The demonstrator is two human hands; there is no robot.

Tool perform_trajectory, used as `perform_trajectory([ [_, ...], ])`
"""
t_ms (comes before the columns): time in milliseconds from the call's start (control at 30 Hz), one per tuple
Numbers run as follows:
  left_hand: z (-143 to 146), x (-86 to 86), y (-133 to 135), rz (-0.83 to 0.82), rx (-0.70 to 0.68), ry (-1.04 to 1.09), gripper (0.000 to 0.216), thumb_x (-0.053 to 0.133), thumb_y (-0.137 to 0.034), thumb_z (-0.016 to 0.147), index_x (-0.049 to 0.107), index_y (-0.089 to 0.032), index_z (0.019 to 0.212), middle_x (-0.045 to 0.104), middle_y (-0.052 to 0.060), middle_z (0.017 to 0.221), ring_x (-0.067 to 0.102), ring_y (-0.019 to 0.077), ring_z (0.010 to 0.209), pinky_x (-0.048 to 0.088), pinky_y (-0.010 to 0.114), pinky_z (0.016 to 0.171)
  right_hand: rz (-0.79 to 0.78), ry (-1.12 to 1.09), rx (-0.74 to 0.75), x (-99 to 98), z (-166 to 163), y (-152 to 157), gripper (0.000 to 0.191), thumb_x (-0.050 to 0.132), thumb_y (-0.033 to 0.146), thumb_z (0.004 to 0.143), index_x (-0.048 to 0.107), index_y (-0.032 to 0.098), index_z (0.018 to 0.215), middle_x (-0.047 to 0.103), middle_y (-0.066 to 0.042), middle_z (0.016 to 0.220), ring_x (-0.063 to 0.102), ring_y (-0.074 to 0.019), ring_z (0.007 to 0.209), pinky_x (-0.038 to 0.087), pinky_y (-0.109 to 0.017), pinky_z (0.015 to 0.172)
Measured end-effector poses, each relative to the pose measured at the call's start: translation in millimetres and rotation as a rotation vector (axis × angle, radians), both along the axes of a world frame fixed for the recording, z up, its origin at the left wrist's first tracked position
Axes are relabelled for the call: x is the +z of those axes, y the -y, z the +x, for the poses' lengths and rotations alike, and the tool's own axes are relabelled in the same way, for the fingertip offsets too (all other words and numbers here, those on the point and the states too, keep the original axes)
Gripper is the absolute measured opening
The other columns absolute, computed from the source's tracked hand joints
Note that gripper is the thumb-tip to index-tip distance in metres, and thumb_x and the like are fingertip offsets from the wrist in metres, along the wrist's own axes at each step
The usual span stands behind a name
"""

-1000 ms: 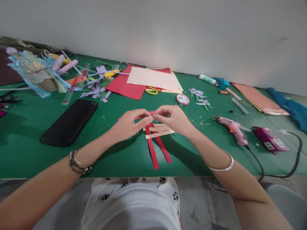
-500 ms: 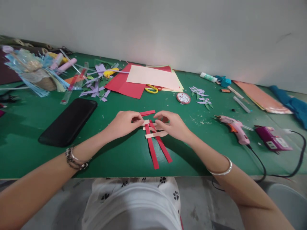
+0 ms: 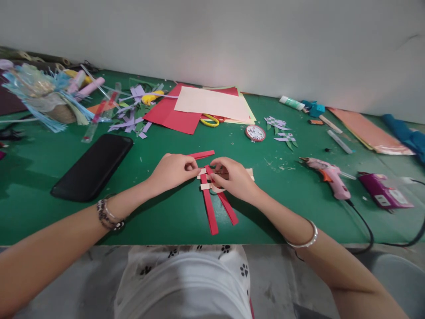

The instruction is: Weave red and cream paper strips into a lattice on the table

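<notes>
Two long red paper strips [image 3: 210, 212] lie crossed with several short peach paper strips [image 3: 206, 186] in a loose weave on the green table. At the weave's upper left corner, my left hand [image 3: 174, 172] pinches the strips between thumb and fingertips. My right hand [image 3: 234, 178] has its thumb and index finger closed on a strip by the top of the second red one; its fingers partly cover the weave. The lowest peach strip bends up in a curve beneath that hand. Another red strip [image 3: 203, 154] lies just beyond my left fingers.
A black case [image 3: 93, 168] lies left. Behind are coloured paper sheets [image 3: 212, 104], yellow-handled scissors [image 3: 210, 120], purple scraps [image 3: 131, 122] and a round tape roll [image 3: 255, 132]. On the right are a pink glue gun [image 3: 327, 175] with its cord and a purple power box [image 3: 385, 190].
My right hand has moved slightly left and down over the weave, its fingertips now at the second red strip. Peach strip ends now show beyond its far side. My left hand stays nearly in place.
</notes>
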State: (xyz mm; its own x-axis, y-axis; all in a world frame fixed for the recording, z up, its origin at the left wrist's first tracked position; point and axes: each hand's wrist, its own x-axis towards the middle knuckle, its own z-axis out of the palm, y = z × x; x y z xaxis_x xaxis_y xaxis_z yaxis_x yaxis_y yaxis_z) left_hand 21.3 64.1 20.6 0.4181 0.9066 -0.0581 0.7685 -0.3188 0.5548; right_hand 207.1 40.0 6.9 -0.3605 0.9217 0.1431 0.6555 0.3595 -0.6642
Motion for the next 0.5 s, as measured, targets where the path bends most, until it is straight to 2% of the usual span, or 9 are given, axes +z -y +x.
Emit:
perform_trajectory([
  [233,4.0,-0.1,-1.1,-0.063,0.033,-0.05,0.025,0.052,-0.035,0.073,0.055,-0.02,0.052,0.059,-0.004,0.053,0.051,0.0124,0.054,0.031,0.026,0.062,-0.025,-0.01,-0.005,-0.1,-2.1,-1.0,0.013,0.05,0.019,0.075,0.053,0.017,0.087,0.054,-0.002,0.074,0.051,-0.0126,0.068,0.042,-0.026,0.061],
  [500,6.1,0.7,0.1,-0.071,0.045,-0.048,0.022,0.052,-0.033,0.072,0.054,-0.019,0.055,0.058,-0.004,0.056,0.052,0.0127,0.057,0.03,0.027,0.065,-0.023,-0.029,0.006,-1.3,-1.7,0.1,0.012,0.05,0.018,0.075,0.053,0.018,0.086,0.051,-0.001,0.074,0.05,-0.0121,0.068,0.042,-0.026,0.063],
])
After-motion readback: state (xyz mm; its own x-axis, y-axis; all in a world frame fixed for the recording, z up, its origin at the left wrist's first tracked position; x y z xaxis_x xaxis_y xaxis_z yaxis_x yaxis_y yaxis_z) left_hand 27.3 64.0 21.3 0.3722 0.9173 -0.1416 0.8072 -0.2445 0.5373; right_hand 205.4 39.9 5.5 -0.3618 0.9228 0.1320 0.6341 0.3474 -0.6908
